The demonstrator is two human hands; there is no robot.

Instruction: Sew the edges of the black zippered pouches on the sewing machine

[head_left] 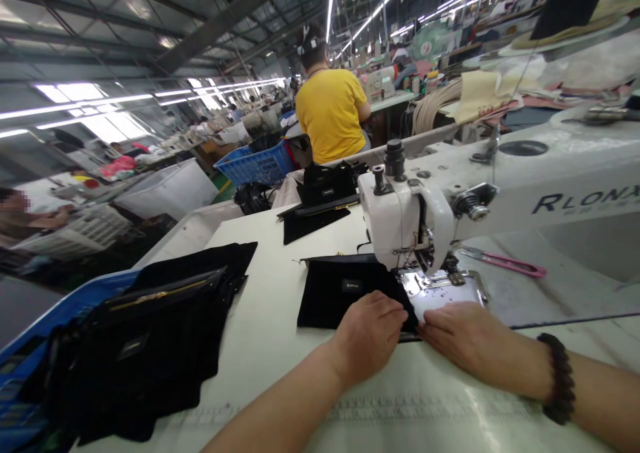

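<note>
The left hand (373, 336), unclenched, presses the black pouch (323, 300) beside the sewing machine (393, 216); the right (467, 336) seemingly touches its corner, grip unclear. Uneven pressure could skew it.

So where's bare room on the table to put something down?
Bare table shows between the black pile and the labelled piece, and along the ruler markings between the forearms. It's crowded by the sewing machine, near the left hand and right hand.

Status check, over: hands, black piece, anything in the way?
Left hand on black piece; right hand at its right edge. Piece beside needle plate. Pink tool lies apart, clear.
</note>
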